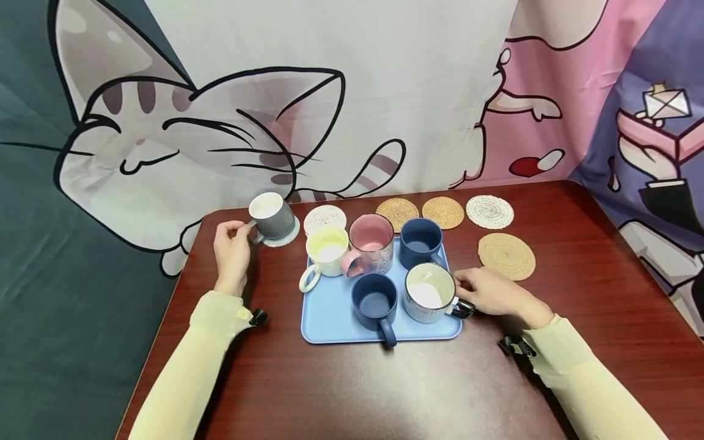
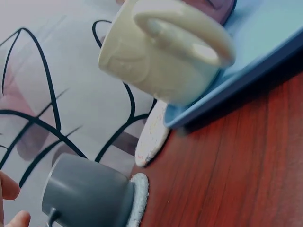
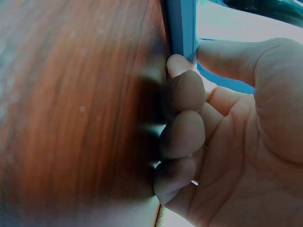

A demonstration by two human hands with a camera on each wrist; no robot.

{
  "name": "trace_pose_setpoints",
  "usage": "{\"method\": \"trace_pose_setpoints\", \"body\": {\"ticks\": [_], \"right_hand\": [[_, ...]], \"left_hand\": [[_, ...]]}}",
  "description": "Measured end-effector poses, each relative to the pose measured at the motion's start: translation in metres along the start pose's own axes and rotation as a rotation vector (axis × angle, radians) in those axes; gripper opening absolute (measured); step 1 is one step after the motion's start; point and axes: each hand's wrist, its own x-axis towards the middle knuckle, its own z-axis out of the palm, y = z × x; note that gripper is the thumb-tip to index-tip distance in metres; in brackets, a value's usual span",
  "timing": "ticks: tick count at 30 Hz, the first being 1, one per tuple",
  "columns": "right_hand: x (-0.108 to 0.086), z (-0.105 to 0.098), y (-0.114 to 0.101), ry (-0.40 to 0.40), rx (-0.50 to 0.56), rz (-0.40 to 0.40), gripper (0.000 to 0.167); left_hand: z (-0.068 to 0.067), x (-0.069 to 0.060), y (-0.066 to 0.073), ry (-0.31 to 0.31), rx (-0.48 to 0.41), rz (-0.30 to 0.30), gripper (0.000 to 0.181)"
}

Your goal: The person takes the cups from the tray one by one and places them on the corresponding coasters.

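head view: left hand point(image 1: 231, 255) was loosely parted beside the gray mug point(image 1: 279, 222); right hand point(image 1: 495, 292) pinched the blue tray point(image 1: 327, 315) rim.

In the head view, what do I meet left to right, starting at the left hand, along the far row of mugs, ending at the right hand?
Left hand, gray mug, pale yellow mug, pink mug, far navy mug, right hand.

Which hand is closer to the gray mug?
Left. The left hand is close beside the gray mug, by its handle; the right hand is across the blue tray, pinching its right edge.
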Motion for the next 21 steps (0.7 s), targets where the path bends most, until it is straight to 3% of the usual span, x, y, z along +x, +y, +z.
{"method": "trace_pose_setpoints", "body": {"ticks": [5,12,21], "right_hand": [[0.001,0.002,0.002,0.005,-0.006,0.001,0.029],[0.000,0.003,0.002,0.009,0.000,-0.002,0.030],[0.000,0.003,0.002,0.002,0.007,0.010,0.029]], "left_hand": [[-0.003,-0.013,0.005,-0.035,0.000,0.008,0.005],[-0.003,-0.037,0.007,-0.148,-0.084,0.046,0.010],[0.003,-0.067,0.004,-0.333,-0.018,0.022,0.005]]}}
